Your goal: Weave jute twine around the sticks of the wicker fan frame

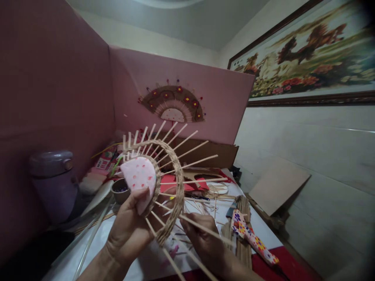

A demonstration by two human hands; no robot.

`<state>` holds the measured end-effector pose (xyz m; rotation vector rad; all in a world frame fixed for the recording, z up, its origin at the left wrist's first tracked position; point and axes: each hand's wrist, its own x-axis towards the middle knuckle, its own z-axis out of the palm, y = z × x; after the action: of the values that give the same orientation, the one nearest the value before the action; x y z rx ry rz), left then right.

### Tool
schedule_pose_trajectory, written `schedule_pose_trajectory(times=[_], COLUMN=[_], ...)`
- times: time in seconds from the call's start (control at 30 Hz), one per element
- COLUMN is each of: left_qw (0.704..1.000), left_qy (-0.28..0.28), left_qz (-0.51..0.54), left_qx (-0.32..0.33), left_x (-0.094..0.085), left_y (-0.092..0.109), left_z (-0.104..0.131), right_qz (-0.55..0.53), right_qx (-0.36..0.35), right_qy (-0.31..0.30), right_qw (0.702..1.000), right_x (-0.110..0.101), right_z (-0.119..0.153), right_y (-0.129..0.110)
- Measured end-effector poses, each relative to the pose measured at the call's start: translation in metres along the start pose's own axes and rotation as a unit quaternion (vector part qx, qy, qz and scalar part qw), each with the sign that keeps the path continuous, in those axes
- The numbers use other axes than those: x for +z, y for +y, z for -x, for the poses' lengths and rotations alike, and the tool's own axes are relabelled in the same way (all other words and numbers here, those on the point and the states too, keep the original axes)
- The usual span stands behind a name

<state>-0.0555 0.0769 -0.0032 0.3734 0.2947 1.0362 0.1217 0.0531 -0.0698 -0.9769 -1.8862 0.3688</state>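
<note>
So we're holding a fan frame (158, 180) up in the air over the white tabletop (98, 238), thin sticks fanning out through two bands of twine. Our left hand (129, 222) is gripping it by the spotted pale-pink half-disc (142, 171), thumb pressing on the front. Our right hand (202, 236) is curling in by the lower part of the outer twine band, right at a stick, but we're not managing to tell if it's actually pinching anything.

Behind the frame, a red sheet (166, 180) is lying among loose sticks, and a small bowl (117, 197) is sitting off to the left. Over on the right, a flower-patterned glue gun (254, 239) is resting on strips of corrugated cardboard (242, 255). Another fan (183, 95), brown with red flowers, is showing against the pink partition (222, 101) at the back.
</note>
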Motion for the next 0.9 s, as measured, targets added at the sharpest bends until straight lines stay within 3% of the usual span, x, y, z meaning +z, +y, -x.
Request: schedule_pose_trajectory(times=[0.27,0.47,0.67,0.9], left_qw=[0.999,0.999,1.0,0.998], left_qy=[0.047,0.005,-0.005,-0.007], left_qz=[-0.008,-0.014,-0.026,-0.045], left_qx=[0.018,0.032,0.003,0.036], left_x=[0.003,0.0,0.001,-0.002], left_y=[-0.002,-0.005,-0.002,0.002], left_z=[0.004,0.002,0.002,-0.001], right_qz=[-0.026,-0.022,-0.032,-0.018], right_qx=[0.028,0.028,0.042,0.007], right_qy=[0.045,0.029,0.022,0.039], right_qw=[0.998,0.999,0.998,0.999], right_x=[-0.001,-0.004,-0.006,-0.01], right_z=[-0.002,-0.004,-0.004,-0.004], right_y=[0.005,0.003,0.004,0.007])
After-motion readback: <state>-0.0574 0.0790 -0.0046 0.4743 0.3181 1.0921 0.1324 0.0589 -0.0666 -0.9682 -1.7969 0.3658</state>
